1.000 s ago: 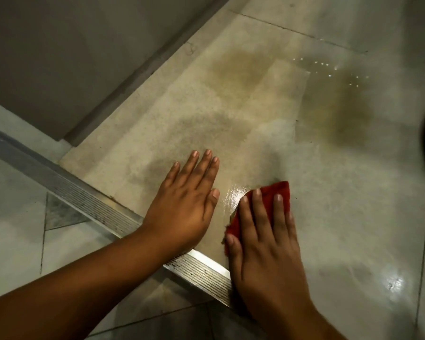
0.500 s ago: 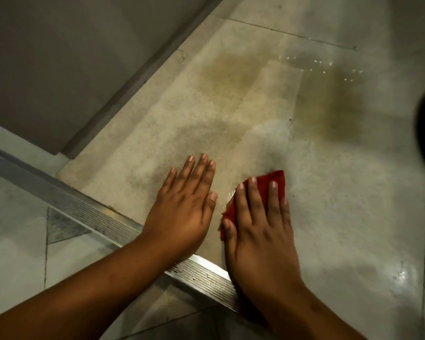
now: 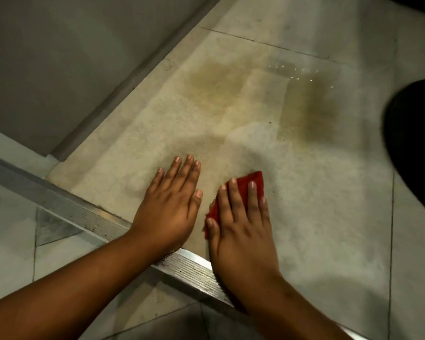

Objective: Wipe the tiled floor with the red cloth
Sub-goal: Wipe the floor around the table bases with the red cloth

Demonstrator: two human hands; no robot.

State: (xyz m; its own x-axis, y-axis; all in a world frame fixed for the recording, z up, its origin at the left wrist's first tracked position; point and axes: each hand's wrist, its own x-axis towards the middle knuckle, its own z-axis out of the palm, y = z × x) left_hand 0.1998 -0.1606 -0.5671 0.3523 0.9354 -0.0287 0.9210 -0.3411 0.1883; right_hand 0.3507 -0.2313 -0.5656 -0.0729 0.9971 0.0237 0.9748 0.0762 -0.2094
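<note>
The red cloth (image 3: 255, 181) lies flat on the pale tiled floor (image 3: 329, 217), mostly hidden under my right hand (image 3: 241, 224), which presses it down with fingers spread; only its far corner and left edge show. My left hand (image 3: 169, 207) rests flat on the tile just left of the cloth, palm down, holding nothing. Two brownish damp stains (image 3: 309, 111) mark the tile beyond the hands.
A ribbed metal threshold strip (image 3: 84, 214) runs diagonally under both wrists. A grey wall with a skirting (image 3: 123, 77) stands at the upper left. A dark shape (image 3: 415, 143) fills the right edge. Grout lines cross the far tile.
My right hand has slid the cloth a little to the left and nearer, closer to the left hand. The left hand has stayed planted. The view has shifted slightly.
</note>
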